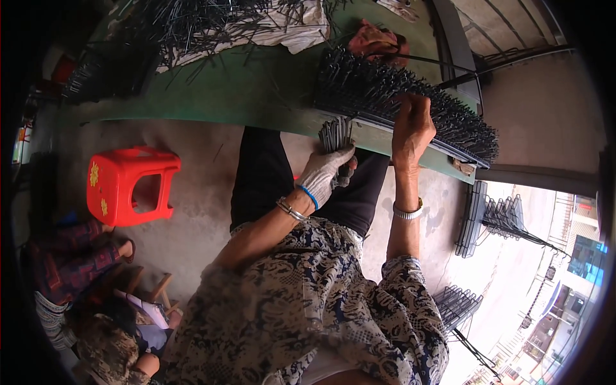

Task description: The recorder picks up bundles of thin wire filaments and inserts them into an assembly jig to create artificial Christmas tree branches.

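Note:
My left hand, in a pale knitted glove with darkened fingertips, is closed around a bundle of thin dark metal rods. The bundle stands up out of the fist, just in front of the table's edge. My right hand is bare and raised over the front edge of a long rack packed with upright dark rods. Its fingers are pinched together. Whatever they hold, if anything, is too small or hidden to make out.
Loose dark rods lie heaped on a whitish cloth on the green table. Behind the rack sits a crumpled reddish cloth. A red plastic stool stands at left, near seated people. Dark wire racks are at right.

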